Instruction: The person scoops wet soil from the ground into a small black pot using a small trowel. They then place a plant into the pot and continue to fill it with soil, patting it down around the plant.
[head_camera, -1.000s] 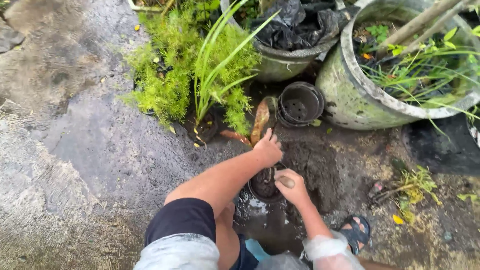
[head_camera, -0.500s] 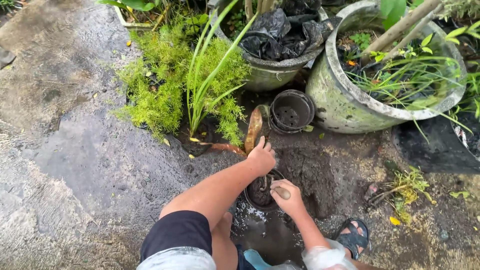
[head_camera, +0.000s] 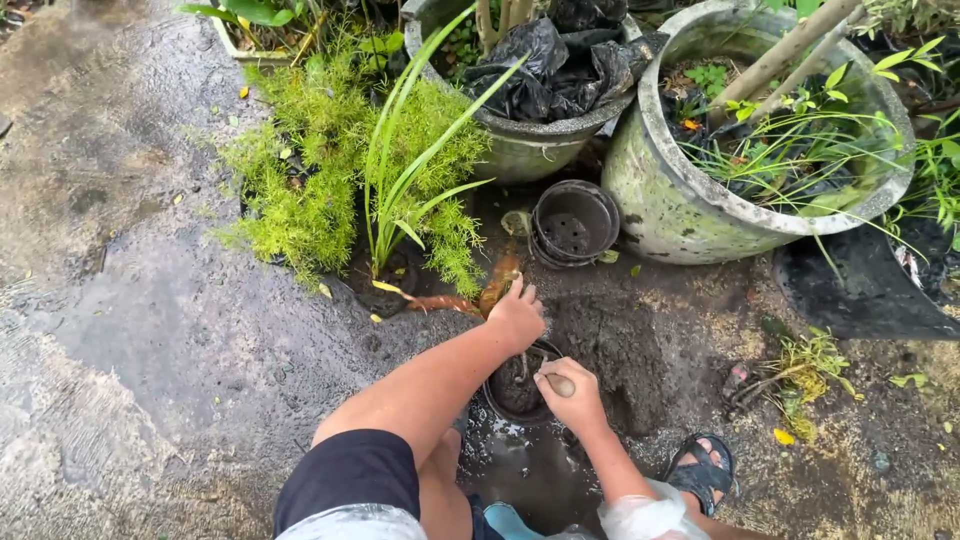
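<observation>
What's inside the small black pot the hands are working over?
Dark soil shows inside the small black pot, with a thin pale stem or root across it. The left hand covers its far rim and the right hand, gripping a wooden handle, hides its right side.

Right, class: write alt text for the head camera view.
A crouching person's left hand grips the rim of a small black pot of soil, while the right hand holds a wooden-handled tool over it. Ferns and large stone planters stand behind.

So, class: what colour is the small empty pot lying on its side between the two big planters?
Black, seen best in the head view: the small empty pot.
</observation>
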